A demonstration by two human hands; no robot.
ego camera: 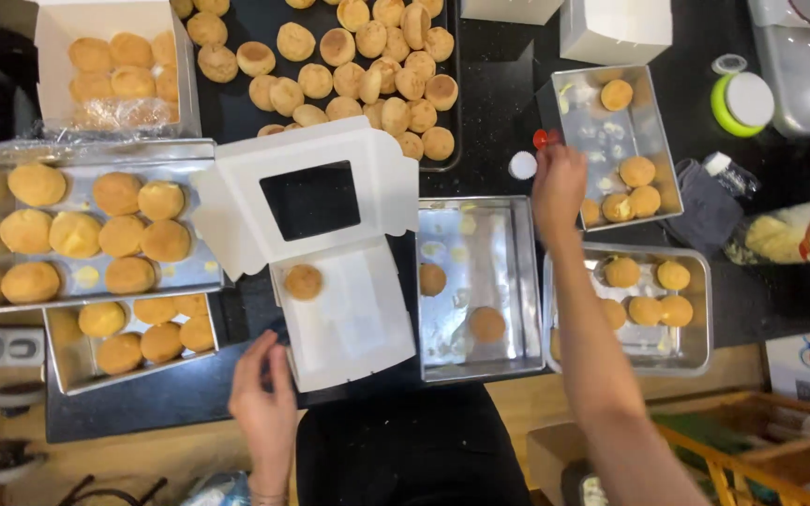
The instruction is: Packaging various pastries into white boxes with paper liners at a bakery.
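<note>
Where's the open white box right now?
Head view, centre: the white box lies before the left hand, holding one puff, left of the steel tray.

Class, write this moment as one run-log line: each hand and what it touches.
left hand: on edge of open white cardboard box holding one golden round pastry | right hand: at upper-right metal tray

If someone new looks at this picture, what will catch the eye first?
Probably the open white box in the centre, its windowed lid folded back and one round golden puff inside. The left hand touches its near left corner, while the right hand reaches to a steel tray at upper right. A dark tray of many puffs fills the top.
</note>
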